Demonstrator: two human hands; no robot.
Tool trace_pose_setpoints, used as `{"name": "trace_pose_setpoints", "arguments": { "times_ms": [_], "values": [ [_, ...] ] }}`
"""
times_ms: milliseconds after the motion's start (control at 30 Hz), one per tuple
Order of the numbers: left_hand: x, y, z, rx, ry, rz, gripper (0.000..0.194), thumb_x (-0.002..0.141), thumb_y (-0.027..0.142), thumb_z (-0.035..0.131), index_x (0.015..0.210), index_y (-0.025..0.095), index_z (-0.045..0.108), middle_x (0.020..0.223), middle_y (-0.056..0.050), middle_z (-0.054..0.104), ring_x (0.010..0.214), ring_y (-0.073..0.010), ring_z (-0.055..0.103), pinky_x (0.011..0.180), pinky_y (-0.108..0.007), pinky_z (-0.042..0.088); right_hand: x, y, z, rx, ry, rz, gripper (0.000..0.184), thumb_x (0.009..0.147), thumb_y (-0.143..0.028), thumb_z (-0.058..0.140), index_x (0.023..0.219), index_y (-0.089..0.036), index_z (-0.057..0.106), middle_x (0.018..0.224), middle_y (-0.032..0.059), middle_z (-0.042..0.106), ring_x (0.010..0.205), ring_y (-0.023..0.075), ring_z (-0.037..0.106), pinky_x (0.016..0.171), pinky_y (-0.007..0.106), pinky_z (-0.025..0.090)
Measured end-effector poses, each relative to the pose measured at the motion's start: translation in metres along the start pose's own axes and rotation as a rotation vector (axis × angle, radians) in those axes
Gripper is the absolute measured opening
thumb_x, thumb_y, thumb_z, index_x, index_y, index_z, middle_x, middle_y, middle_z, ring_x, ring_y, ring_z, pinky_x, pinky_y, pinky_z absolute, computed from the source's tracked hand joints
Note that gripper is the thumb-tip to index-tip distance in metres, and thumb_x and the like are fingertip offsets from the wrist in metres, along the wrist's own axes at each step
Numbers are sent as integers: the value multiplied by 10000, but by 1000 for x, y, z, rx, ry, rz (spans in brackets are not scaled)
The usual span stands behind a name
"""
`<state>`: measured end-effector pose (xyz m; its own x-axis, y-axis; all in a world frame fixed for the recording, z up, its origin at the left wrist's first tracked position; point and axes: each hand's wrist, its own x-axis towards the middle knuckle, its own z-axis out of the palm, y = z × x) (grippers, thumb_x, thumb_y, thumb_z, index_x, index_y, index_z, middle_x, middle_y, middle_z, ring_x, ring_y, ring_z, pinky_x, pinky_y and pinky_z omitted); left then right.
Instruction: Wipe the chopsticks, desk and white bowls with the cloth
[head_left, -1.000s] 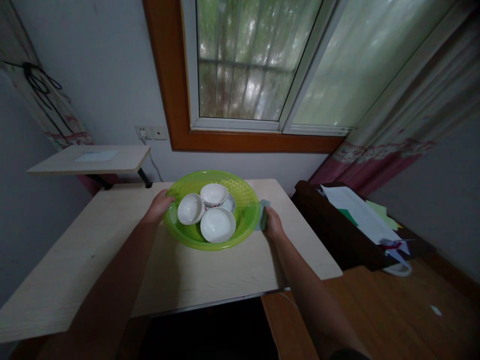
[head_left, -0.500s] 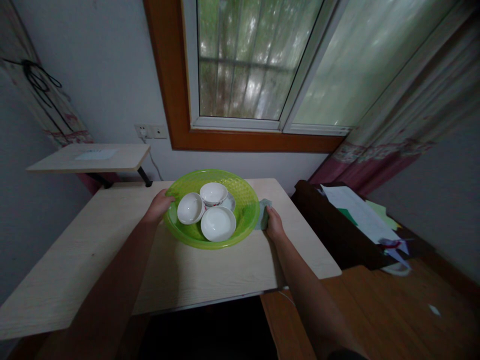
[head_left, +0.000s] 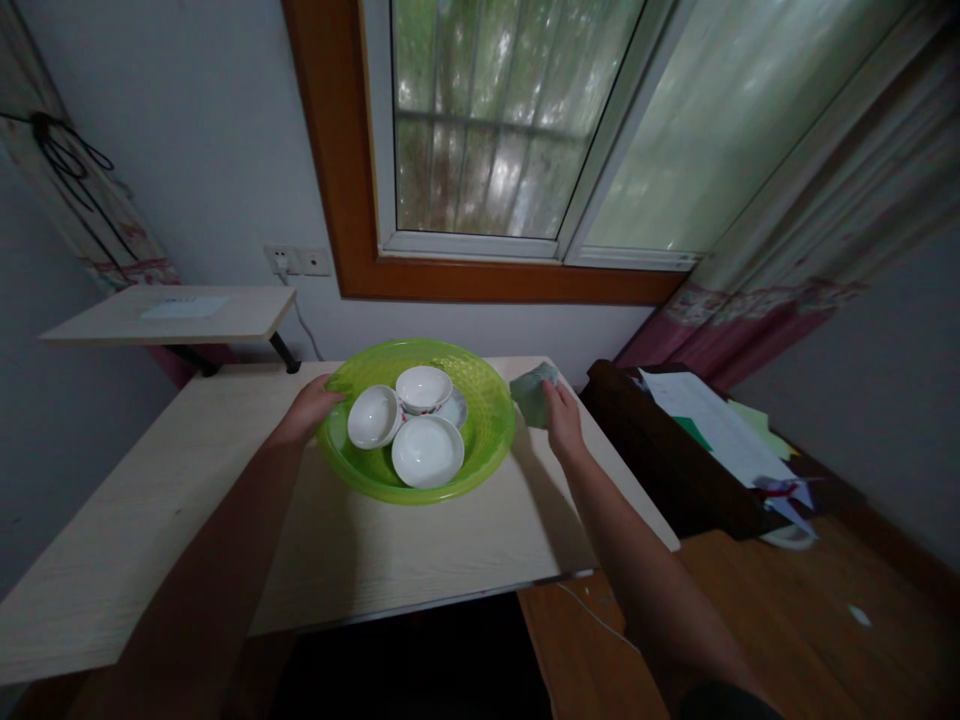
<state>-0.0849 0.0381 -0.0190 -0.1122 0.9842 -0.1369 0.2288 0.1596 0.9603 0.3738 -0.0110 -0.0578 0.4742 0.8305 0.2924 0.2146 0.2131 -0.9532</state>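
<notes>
My outstretched left hand (head_left: pixel 309 408) clasps the green basin (head_left: pixel 486 430) by its ten-o'clock rim; my right hand (head_left: pixel 564 420), fingers narrowed, pinches a grey-green cloth (head_left: pixel 532 397) near the three-o'clock edge.

There on the table (head_left: pixel 427 550) sits the basin (head_left: pixel 486 430), bowls (head_left: pixel 427 452) inside it, the left hand (head_left: pixel 309 405) at its left edge, the right hand (head_left: pixel 564 420) with a cloth (head_left: pixel 532 396) just right of it, a shelf (head_left: pixel 172 318) farther left, a window (head_left: pixel 487 130) behind.

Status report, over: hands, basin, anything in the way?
Left hand gripping green basin by its rim. Right hand holding greyish-green cloth. White bowls inside basin. Cloth between right hand and basin.
</notes>
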Motion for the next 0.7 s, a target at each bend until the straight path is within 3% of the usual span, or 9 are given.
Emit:
{"name": "trace_pose_setpoints", "arguments": {
  "times_ms": [100,200,300,367,533,700],
  "values": [
    [-2,3,1,-4,6,7,480,674,286,867,1138,183,794,829,-53,802,839,-325,793,740,-404,634,-2,-32,11,-233,-260,-223,494,1015,-733,639,959,-262,779,1086,100,806,1172,344,712,1127,475,544],
    [-4,4,1,1,-2,2,492,690,288,856,1168,192,795,849,-52,811,840,-316,792,740,-401,634,-11,-51,20,-411,-638,-382,389,1029,-625,673,1030,-268,826,1220,123,818,1246,349,704,1226,521,491],
    [-3,5,0,4,-25,10,453,699,281,839,1141,191,800,860,-58,816,845,-313,789,752,-400,634,-18,-57,21,-570,-950,-456,386,1046,-583,674,911,-255,825,1025,124,820,1099,339,736,1214,559,493],
    [0,6,-1,16,-39,26,432,696,275,836,1117,184,799,864,-66,818,850,-310,786,768,-397,635,-21,-60,19,-629,-1074,-475,478,1078,-610,643,796,-254,793,884,107,795,1007,320,743,1219,564,480],
    [15,5,-5,150,7,66,387,695,252,844,1076,195,798,900,-69,828,905,-308,779,789,-361,617,-18,-60,22,-762,-1151,-375,657,1044,-748,670,587,-277,664,700,106,746,961,323,761,1150,509,530],
    [31,-3,-9,312,59,91,374,687,207,850,1058,205,801,1018,-83,844,966,-303,774,818,-326,585,3,-41,46,-778,-1059,-296,688,787,-833,841,466,-326,505,550,69,660,933,339,786,1075,471,583]
  ]
}}
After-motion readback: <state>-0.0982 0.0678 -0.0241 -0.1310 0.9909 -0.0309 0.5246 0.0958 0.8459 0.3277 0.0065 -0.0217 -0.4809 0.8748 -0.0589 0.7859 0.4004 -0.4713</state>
